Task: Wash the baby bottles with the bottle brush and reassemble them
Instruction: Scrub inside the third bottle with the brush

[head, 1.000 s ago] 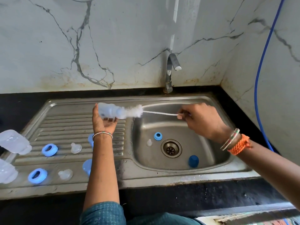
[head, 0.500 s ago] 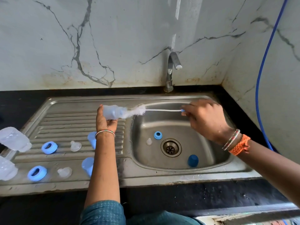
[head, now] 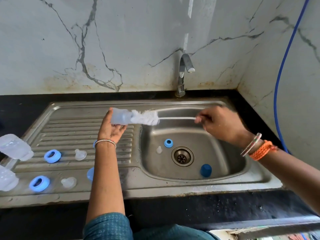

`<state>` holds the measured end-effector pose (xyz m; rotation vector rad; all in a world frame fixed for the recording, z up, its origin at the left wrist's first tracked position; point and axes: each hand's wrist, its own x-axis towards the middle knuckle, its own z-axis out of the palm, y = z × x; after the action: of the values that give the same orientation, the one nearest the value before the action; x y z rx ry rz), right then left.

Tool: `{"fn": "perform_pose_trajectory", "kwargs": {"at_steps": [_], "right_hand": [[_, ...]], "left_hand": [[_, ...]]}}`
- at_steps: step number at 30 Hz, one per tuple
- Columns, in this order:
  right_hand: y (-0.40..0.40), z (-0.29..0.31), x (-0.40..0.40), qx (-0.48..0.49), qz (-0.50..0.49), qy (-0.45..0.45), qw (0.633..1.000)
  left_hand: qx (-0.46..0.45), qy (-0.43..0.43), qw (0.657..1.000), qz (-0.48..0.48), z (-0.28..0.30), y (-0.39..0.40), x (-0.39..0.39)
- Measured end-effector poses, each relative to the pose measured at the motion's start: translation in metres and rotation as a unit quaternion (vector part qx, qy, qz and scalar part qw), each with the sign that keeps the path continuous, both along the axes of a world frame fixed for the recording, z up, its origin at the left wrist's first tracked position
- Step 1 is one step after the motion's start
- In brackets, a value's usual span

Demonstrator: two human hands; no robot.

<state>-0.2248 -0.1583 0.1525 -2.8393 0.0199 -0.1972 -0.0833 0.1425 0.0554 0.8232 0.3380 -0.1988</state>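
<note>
- Bottle (head: 119,116): it lies sideways over the drainboard, just left of the basin, mouth facing 3 o'clock. Your left hand (head: 110,129) cups it from below, fingers curled round the body.
- Brush (head: 145,117): the bristle head sits at the bottle's mouth, mostly outside it, and the thin handle runs toward 3 o'clock. Your right hand (head: 220,123) pinches the handle's end; that grip is narrow, closed on the wire.
- Step in hand: scrubbing the inside of this bottle, judging by the brush lined up with the neck. The tap (head: 184,70) shows no water.
- Next move, as I judge it: keep bottle and handle on one line and hold the bottle firm, or the bristles will catch the rim and flick spray.
- Sink (head: 225,104): the basin holds a blue ring (head: 168,143) and a clear teat (head: 158,150) at about 10 o'clock of the drain (head: 182,156), and a dark blue cap (head: 206,170) at 5 o'clock of it.
- Drainboard: at 9 o'clock of the basin lie two more rings, two teats, two clear bottles at the left edge, and light blue parts partly hidden behind your left arm. Much reassembly remains.
</note>
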Motion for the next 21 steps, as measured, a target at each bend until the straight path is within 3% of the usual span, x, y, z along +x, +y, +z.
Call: {"fn": "perform_pose_trajectory", "kwargs": {"at_steps": [1,3,6,8,11,13,15,17,19,20,21], "right_hand": [[-0.002,-0.001,-0.001,-0.114,0.012,-0.114,0.987],[-0.011,-0.003,-0.003,-0.212,0.074,-0.271,0.936],[-0.024,-0.001,-0.003,-0.235,0.094,-0.341,0.906],[-0.028,0.009,-0.001,-0.206,0.080,-0.298,0.929],[-0.024,0.023,-0.007,-0.110,0.002,-0.153,0.982],[-0.023,0.026,-0.012,-0.083,-0.037,-0.140,0.986],[-0.025,0.029,-0.013,-0.045,-0.072,-0.082,0.993],[-0.035,0.031,-0.010,0.089,-0.102,0.086,0.987],[-0.042,0.031,-0.011,0.241,-0.111,0.237,0.935],[-0.045,0.029,-0.012,0.257,-0.102,0.245,0.929],[-0.046,0.027,-0.012,0.221,-0.086,0.211,0.948]], "left_hand": [[0.070,0.015,0.997,-0.024,0.000,0.000,-0.001],[0.155,0.021,0.986,-0.054,0.002,0.000,-0.001],[0.224,-0.017,0.968,-0.110,0.012,-0.005,0.002],[0.292,-0.045,0.937,-0.187,0.013,-0.009,0.001],[0.395,-0.131,0.862,-0.288,0.003,-0.014,-0.001],[0.508,-0.215,0.784,-0.284,-0.005,-0.021,0.001],[0.600,-0.277,0.718,-0.217,-0.015,-0.033,0.009],[0.627,-0.308,0.700,-0.147,-0.012,-0.045,0.008],[0.635,-0.331,0.691,-0.100,-0.005,-0.053,0.008],[0.636,-0.340,0.688,-0.081,-0.004,-0.054,0.009],[0.639,-0.350,0.682,-0.068,-0.003,-0.055,0.010]]}}
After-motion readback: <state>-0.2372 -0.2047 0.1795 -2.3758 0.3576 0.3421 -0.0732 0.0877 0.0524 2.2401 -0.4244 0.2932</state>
